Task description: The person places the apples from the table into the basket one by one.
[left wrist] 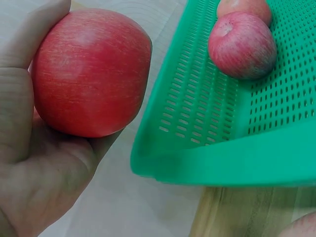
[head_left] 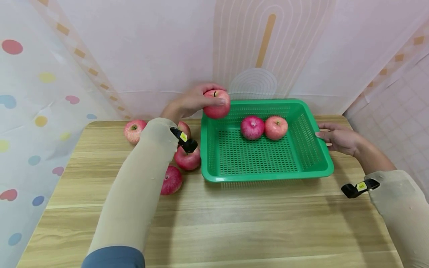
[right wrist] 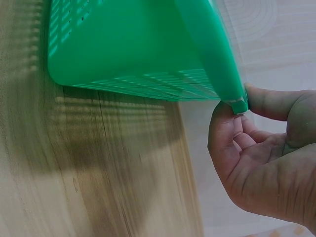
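A red apple is gripped in my left hand, held above the back left corner of a green plastic basket. In the left wrist view the fingers and thumb wrap round this apple, just beside the basket's rim. My right hand pinches the basket's right rim between thumb and fingers, as the right wrist view shows at the rim's edge. Inside the basket, a dark red apple and a lighter apple sit side by side near the back.
Several apples lie on the wooden table left of the basket: a pale one at the back, a red one beside the basket, and a dark one partly behind my left forearm. A patterned wall covering stands behind the table.
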`<state>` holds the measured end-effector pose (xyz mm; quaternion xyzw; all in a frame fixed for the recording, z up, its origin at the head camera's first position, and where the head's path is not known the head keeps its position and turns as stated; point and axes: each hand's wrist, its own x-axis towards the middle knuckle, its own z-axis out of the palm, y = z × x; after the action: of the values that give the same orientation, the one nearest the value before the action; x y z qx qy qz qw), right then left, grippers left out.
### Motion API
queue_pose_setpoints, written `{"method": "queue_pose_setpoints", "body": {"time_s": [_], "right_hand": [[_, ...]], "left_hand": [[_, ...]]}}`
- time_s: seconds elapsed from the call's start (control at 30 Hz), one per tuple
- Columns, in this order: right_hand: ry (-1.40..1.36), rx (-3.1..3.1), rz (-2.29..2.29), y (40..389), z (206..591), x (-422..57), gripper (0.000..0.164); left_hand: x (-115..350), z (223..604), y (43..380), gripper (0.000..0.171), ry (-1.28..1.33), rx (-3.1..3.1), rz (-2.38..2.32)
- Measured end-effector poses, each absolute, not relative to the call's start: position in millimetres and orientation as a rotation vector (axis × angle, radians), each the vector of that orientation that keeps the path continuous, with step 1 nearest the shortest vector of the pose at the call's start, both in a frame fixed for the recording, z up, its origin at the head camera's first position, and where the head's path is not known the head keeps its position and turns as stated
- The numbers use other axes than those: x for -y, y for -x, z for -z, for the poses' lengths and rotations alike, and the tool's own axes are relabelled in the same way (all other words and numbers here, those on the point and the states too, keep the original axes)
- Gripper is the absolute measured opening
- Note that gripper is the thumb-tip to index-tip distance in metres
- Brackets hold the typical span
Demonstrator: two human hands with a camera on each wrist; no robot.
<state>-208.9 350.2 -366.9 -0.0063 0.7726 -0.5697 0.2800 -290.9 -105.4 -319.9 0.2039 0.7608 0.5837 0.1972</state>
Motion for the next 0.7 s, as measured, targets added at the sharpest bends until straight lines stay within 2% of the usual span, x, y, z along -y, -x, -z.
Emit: {"method": "queue_pose_setpoints", "body": {"time_s": [0.27,0.7], "right_hand": [[0.027,-2.084,1.511,207.6,365.2,-351.6,0.024],[0.027,-2.085,1.525,207.9,366.2,-353.8,0.018]], "left_hand": [[92.1,326.2,290.9,0.049,-0.53,-2.136,-1.636],[69.9,333.5,290.1,0.047,-0.521,-2.157,-1.603]]}}
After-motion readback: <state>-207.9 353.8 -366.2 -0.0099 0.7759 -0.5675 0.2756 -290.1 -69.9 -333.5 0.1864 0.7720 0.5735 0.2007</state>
